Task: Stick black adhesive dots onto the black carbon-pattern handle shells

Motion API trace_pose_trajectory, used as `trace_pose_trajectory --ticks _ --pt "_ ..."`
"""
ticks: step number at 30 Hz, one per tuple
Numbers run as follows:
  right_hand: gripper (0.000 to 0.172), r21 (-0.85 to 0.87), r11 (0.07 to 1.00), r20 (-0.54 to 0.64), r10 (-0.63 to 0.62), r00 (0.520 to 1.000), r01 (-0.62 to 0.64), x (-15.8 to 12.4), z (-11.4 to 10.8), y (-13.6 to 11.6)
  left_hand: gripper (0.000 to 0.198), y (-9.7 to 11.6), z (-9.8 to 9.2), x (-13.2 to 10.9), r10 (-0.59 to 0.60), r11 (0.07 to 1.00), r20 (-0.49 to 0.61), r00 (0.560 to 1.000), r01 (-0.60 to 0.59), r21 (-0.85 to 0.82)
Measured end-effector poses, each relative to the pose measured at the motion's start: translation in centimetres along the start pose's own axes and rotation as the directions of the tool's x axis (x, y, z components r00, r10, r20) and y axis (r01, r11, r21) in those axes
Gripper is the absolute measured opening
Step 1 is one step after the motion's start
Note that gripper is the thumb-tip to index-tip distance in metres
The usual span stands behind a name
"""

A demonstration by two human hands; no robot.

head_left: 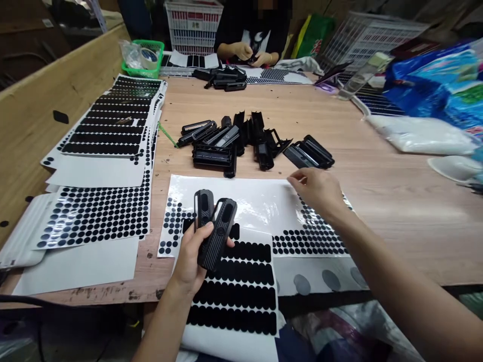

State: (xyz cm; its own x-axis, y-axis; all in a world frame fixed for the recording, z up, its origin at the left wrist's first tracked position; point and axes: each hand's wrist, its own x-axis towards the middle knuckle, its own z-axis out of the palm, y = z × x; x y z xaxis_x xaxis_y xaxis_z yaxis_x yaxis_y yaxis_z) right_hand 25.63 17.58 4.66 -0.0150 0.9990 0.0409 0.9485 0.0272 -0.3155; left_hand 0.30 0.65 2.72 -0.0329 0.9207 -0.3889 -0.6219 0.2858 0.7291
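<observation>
My left hand (193,256) grips two black carbon-pattern plastic casings (213,226), held upright above a sticker sheet of black oval pads (241,291) near the table's front edge. My right hand (317,190) reaches forward over a glossy white sticker sheet of small black dots (264,206); its fingers are curled and pinched at the sheet's far edge, and what they hold, if anything, is too small to name. Just beyond lies a pile of black plastic casings (241,143).
Stacks of dot and oval sticker sheets (109,136) cover the table's left side. A green basket with tape (145,58) stands at the far left. Another person (249,45) works at the far end with more black parts. Bags (422,133) lie on the right.
</observation>
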Motion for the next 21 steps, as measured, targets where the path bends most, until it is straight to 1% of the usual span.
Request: trace_pose_trajectory --ticks 1,3,6,9,12,14,16,18,21 --pt "0.028 -0.043 0.999 -0.006 0.028 1.0 -0.029 0.6 0.1 1.5 0.037 0.0 0.0 0.0 -0.004 1.0 -0.008 1.0 0.004 -0.002" --pt "0.025 -0.066 0.997 0.001 0.043 0.999 -0.043 1.4 0.4 3.8 0.038 0.0 0.0 0.1 -0.01 1.0 -0.009 1.0 0.01 -0.003" --pt "0.027 -0.067 0.998 0.025 0.017 1.0 -0.015 1.8 0.9 5.5 0.039 0.0 0.0 0.1 -0.014 1.0 0.003 1.0 0.014 0.015" --pt "0.024 -0.054 0.998 0.067 -0.029 0.997 0.033 2.8 1.0 5.9 0.039 0.0 0.1 0.1 -0.008 1.0 -0.002 1.0 0.008 0.025" --pt "0.014 -0.026 0.997 0.126 -0.07 0.99 0.073 4.3 0.5 5.9 0.037 -0.1 0.1 0.1 0.003 1.0 -0.009 1.0 -0.003 0.021" --pt "0.008 -0.003 0.996 0.167 -0.083 0.982 0.085 5.2 0.1 5.8 0.035 -0.1 0.0 0.2 0.006 1.0 -0.01 1.0 -0.006 0.017" --pt "0.007 0.014 0.996 0.194 -0.091 0.977 0.089 5.7 -0.1 5.6 0.037 -0.2 0.0 0.2 0.009 1.0 -0.014 1.0 -0.009 0.005" --pt "0.01 0.027 0.995 0.192 -0.099 0.976 0.096 5.6 -0.3 5.4 0.044 -0.2 0.0 0.2 0.013 1.0 -0.022 1.0 -0.013 -0.02" --pt "0.013 0.055 0.993 0.136 -0.114 0.984 0.107 4.5 -0.5 5.0 0.052 -0.3 0.1 0.1 0.016 0.998 -0.033 0.999 -0.018 -0.065"
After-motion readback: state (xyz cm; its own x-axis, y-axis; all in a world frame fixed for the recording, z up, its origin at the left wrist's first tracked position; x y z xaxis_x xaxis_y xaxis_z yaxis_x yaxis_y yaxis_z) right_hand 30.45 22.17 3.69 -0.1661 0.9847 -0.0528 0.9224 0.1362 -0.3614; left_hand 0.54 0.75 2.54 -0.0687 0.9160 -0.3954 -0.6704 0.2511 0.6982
